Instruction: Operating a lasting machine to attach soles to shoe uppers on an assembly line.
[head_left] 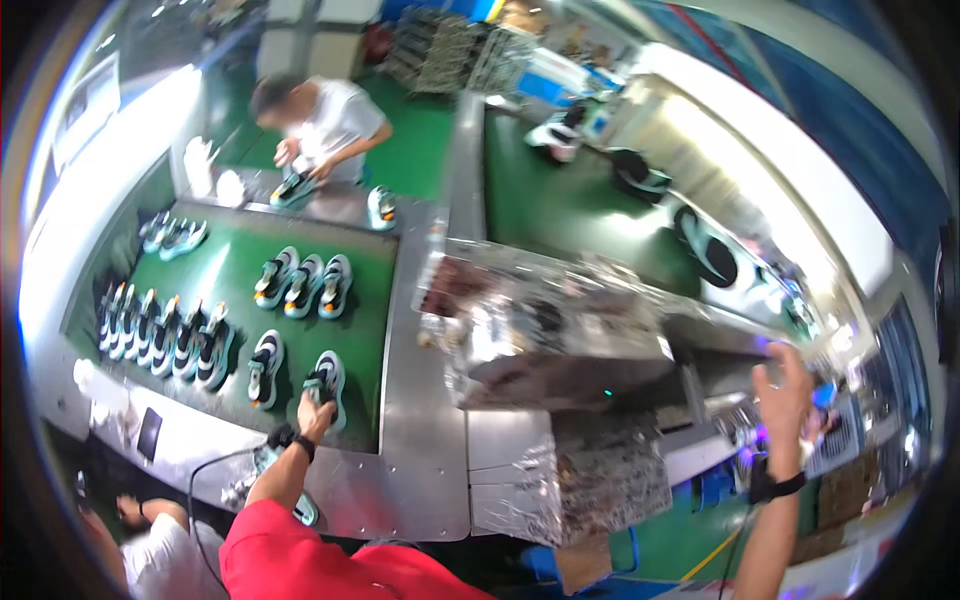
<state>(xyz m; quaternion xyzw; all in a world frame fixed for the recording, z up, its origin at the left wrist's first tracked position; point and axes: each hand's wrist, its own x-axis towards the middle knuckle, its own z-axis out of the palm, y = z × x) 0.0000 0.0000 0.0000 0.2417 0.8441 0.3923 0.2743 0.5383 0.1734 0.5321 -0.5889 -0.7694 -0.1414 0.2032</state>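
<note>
Left hand grips a sneaker — right hand spread, empty!
A sideways tug could knock the neighbouring shoe over.

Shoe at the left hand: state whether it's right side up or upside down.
The shoe is right side up: its upper faces the camera, the left hand at its near end. Whether lifted, cannot tell.

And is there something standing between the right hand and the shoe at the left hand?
Yes: the plastic-covered unit stands between the right hand and the shoe. Nothing visible separates the left hand from that shoe.
</note>
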